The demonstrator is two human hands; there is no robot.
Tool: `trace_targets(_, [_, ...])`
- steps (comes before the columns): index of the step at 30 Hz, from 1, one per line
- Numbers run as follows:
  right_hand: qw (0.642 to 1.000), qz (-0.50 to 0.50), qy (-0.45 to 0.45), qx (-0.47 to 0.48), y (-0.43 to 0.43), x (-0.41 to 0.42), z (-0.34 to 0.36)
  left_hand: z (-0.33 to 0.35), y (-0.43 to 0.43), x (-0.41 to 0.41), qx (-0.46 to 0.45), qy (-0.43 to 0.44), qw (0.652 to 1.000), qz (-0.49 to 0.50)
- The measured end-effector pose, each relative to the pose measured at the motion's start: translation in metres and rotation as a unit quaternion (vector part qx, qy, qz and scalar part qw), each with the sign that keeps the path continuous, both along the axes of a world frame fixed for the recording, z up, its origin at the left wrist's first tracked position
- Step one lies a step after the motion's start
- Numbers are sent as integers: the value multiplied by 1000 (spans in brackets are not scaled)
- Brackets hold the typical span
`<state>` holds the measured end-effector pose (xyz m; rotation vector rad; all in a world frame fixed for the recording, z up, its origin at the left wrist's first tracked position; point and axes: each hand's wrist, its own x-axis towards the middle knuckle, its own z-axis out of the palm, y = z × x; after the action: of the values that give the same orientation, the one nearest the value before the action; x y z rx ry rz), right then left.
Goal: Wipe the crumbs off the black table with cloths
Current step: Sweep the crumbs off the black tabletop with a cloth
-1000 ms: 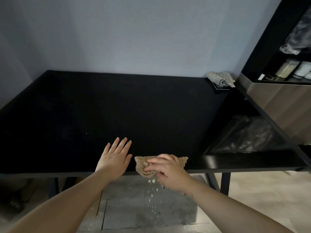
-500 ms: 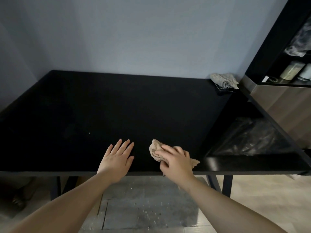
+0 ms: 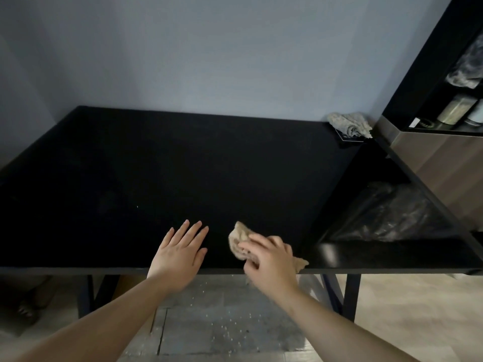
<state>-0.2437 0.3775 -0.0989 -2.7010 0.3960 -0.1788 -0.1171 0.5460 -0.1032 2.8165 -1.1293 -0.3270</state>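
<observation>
Now the right hand (image 3: 269, 259) grips the crumpled beige cloth (image 3: 239, 240) at the near edge of the matte black table (image 3: 209, 165); one pale crumb (image 3: 137, 206) lies far-left, nearer the flat, empty left hand (image 3: 180, 252).

Honestly not much to report on you here: your left hand (image 3: 180, 253) and right hand (image 3: 269, 259) are bare, your left forearm (image 3: 104, 325) and right forearm (image 3: 339, 327) are bare right down to the bottom edge of the shot, fingers slim, nails short and plain as far as I can tell.
</observation>
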Motion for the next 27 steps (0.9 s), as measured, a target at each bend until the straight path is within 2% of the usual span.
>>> trace_targets(3, [990, 125, 13, 60, 2, -1, 12, -1, -1, -1, 13, -16, 1000, 4])
trace_targets(4, [989, 128, -2, 67, -1, 1, 12, -2, -1, -1, 15, -20, 1000, 5])
trace_targets(6, [996, 25, -68, 51, -11, 7, 6, -1, -1, -1, 8, -18, 1000, 5])
trace_targets(8, [992, -108, -65, 4, -12, 12, 1, 0, 0, -1, 7, -19, 1000, 3])
trace_targets(9, [991, -123, -54, -27, -9, 12, -2, 0, 0, -2, 10, -21, 1000, 2])
trace_targets(11, [996, -71, -33, -43, -1, 10, -2, 0, 0, -2, 9, -23, 1000, 4])
trace_targets(14, [994, 95, 45, 39, 0, 8, 17, 0, 0, 0, -4, -14, 1000, 11])
trace_targets(16, [982, 148, 85, 82, -9, 12, 28, 0, 0, 2, -15, -4, 1000, 15])
trace_targets(18, [993, 77, 47, 71, -16, 16, 26, 1, 1, 3, -19, 3, 1000, 15])
trace_targets(20, [999, -28, 8, 17, -14, 14, 16, 2, 2, 2, -26, 11, 999, 16])
trace_targets(22, [999, -35, 9, 2, -3, 13, 8, 1, 2, 2, -37, 22, 999, 19])
trace_targets(23, [999, -16, 15, 29, 3, 14, 7, 0, 2, 3, -48, 34, 998, 21])
trace_targets(25, [984, 7, 35, 172, 12, 18, 11, -1, 2, 7, -101, 81, 991, 36])
trace_targets(27, [937, -6, 25, 349, 16, 23, 22, 5, 1, 8, -212, 167, 960, 82])
